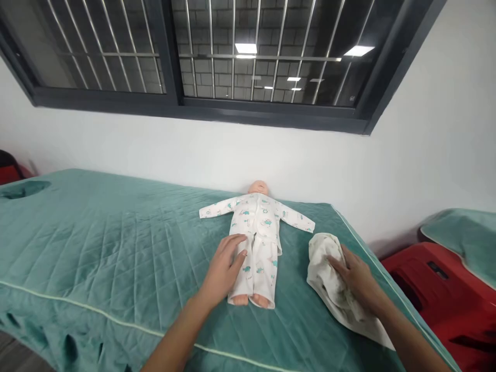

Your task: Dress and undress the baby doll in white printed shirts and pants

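A baby doll [256, 227] in white printed pyjamas lies on its back on the green quilted bed cover [116, 248], head toward the wall and arms spread. My left hand [225, 268] rests flat with fingers stretched out on the doll's near trouser leg. A crumpled white cloth [329, 258] lies to the doll's right. My right hand [356, 279] lies open on top of that cloth, fingers apart and pressing it down.
The bed's front edge with white piping [77, 310] runs along the bottom. A red plastic object [437, 279] and another green-covered surface [465, 237] stand at right. A white wall and a barred window [232, 51] are behind.
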Action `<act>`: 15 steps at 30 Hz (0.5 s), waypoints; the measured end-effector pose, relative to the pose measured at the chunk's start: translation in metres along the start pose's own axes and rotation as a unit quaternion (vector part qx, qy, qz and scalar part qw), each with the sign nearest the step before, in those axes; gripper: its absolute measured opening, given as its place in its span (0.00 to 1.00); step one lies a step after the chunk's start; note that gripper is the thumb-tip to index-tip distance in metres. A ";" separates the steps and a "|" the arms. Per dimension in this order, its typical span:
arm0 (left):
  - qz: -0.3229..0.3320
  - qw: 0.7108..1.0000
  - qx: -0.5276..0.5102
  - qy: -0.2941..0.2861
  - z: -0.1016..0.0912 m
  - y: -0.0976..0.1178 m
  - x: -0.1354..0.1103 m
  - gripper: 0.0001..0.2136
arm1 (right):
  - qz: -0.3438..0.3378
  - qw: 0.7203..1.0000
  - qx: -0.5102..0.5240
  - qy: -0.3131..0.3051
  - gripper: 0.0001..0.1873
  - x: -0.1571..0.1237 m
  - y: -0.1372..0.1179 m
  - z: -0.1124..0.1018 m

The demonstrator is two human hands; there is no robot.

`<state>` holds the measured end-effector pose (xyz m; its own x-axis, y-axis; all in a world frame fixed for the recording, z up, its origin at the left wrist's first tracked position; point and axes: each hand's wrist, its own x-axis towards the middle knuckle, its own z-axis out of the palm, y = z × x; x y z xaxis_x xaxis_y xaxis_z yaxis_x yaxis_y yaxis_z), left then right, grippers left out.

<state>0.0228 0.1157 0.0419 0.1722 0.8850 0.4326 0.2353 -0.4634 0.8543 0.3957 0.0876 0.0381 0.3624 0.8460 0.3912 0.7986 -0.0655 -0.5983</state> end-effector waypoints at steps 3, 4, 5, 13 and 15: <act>0.016 1.000 -0.005 0.012 0.004 -0.011 0.037 0.14 | -0.017 0.999 -0.032 0.014 0.45 0.013 -0.018 -0.004; 0.020 1.000 -0.011 0.019 0.006 -0.014 0.051 0.14 | -0.044 0.999 -0.019 0.023 0.43 0.018 -0.033 -0.004; 0.023 0.999 -0.014 0.023 0.009 -0.017 0.067 0.13 | -0.057 0.998 0.002 0.031 0.41 0.023 -0.051 -0.002; 0.007 0.995 0.103 -0.002 0.046 -0.048 0.198 0.15 | -0.128 0.970 0.189 -0.080 0.28 0.116 -0.145 0.101; 0.007 0.993 0.117 -0.028 0.053 -0.058 0.215 0.14 | -0.126 0.965 0.212 -0.086 0.27 0.134 -0.138 0.130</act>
<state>0.0964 0.3303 0.0703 0.2284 0.8772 0.4222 0.4468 -0.4798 0.7551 0.2716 0.2786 0.0824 0.0680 0.8841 0.4623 0.5695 0.3461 -0.7456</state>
